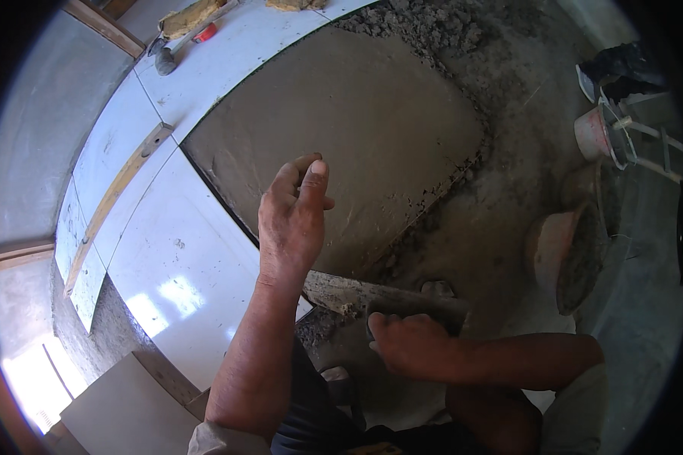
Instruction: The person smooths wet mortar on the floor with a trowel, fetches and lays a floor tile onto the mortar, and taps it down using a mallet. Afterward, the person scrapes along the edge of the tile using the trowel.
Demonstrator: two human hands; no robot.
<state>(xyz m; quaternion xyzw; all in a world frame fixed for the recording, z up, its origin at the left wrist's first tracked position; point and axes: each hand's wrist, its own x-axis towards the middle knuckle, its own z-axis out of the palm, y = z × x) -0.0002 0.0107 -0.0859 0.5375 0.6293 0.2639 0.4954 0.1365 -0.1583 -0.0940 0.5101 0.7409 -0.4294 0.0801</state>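
Observation:
My left hand (291,208) is raised over a smooth grey bed of wet mortar (341,136), its fingers loosely bent and apart, with nothing seen in them. Low at the right, my right hand (411,343) is closed on what looks like a flat plastering trowel (449,309), a dark rectangular plate whose handle is hidden by the fingers. Just beyond the trowel, a mortar-smeared strip (341,288) lies along the near edge of the bed. Glossy white tiles (178,250) border the mortar on its left.
A long wooden bar (114,205) lies across the left tiles. At the far left are a mallet (165,62), a small red object (205,32) and a yellow sponge-like piece (192,19). Loose mortar (440,34) is heaped at the back. Buckets (550,254) stand at right; a loose tile (133,409) lies lower left.

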